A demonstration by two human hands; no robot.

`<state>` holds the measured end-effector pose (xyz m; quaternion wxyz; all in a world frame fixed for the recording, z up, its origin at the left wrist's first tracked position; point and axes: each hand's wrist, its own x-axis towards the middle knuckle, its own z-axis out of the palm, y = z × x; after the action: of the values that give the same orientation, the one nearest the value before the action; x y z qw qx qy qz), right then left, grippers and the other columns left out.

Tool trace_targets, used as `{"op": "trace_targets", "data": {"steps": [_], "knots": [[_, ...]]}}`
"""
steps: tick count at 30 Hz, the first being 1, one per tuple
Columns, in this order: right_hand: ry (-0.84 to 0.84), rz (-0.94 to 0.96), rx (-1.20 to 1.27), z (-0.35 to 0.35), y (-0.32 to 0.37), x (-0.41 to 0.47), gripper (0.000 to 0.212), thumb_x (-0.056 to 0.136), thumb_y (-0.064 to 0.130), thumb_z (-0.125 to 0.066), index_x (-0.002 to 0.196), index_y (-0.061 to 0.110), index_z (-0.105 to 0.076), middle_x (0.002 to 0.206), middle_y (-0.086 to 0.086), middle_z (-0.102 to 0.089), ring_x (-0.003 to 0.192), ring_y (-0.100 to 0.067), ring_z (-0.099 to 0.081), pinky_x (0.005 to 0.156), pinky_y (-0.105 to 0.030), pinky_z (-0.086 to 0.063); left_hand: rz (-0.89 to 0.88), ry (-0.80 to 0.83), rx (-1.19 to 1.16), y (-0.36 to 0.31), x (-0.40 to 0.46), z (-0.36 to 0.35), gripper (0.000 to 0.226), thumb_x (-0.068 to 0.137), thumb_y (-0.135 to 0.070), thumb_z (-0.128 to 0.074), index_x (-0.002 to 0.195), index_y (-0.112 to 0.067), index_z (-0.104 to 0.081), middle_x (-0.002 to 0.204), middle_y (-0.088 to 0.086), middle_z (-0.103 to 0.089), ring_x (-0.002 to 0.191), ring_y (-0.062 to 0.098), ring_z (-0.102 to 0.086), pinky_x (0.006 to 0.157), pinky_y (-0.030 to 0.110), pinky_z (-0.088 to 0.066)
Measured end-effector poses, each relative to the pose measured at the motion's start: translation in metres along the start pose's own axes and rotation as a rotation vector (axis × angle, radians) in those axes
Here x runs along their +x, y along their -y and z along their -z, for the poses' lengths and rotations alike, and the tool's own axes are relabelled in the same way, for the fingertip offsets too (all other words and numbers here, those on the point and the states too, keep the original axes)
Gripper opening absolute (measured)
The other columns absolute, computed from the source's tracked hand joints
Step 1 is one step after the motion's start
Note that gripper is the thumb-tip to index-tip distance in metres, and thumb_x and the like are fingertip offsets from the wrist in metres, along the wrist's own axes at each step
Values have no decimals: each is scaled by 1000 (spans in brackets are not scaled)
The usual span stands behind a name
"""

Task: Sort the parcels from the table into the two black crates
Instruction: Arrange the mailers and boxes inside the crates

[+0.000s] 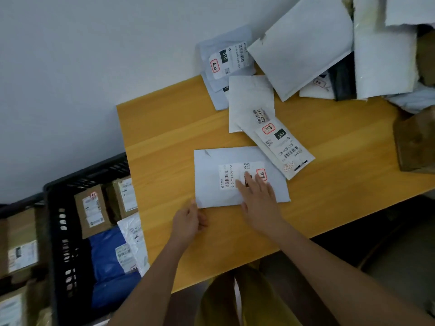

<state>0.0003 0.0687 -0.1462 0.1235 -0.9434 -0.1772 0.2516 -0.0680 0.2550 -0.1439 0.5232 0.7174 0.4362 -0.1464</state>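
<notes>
Two hands at work over a yellow wooden table (164, 142). Left of it, two black slatted plastic crates: nearer one (56, 227) holding brown cardboard boxes, a blue plastic mailer (106, 267) and a white mailer; farther one (18, 208) at the frame's edge, also with boxes. Heaped at the table's far right, a pile of white and grey poly mailers (306, 43). Lying flat near the front edge, a pale grey labelled parcel (211, 184). Right hand (259, 198) resting flat on it, fingers straight. Left hand (188, 222) pinching its near left corner, fingers curled
</notes>
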Motion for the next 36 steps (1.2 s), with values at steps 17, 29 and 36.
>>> {"op": "trace_targets", "data": {"steps": [17,29,36], "knots": [[-88,2,340,-27,13,-4,63,95,13,-55,152,24,-30,164,-9,1,147,-29,-5,120,-40,-14,60,-129,-120,6,4,34,32,97,-14,-53,128,-10,-59,125,10,-60,114,29,-57,95,38,-47],[-194,-157,687,-42,39,-14,58,87,-8,-55,142,12,-49,152,-5,-29,140,-20,-28,109,-18,-25,134,-13,-240,32,-8,53,4,92,-7,-65,95,-6,-67,84,6,-66,66,13,-58,53,18,-48],[-204,-179,847,-43,85,-21,50,91,-12,-50,134,13,-56,141,-2,-39,118,-6,-40,89,-2,-37,86,-100,-277,51,-3,90,9,92,-7,-65,100,-9,-68,96,2,-68,86,16,-63,77,29,-54]]}}
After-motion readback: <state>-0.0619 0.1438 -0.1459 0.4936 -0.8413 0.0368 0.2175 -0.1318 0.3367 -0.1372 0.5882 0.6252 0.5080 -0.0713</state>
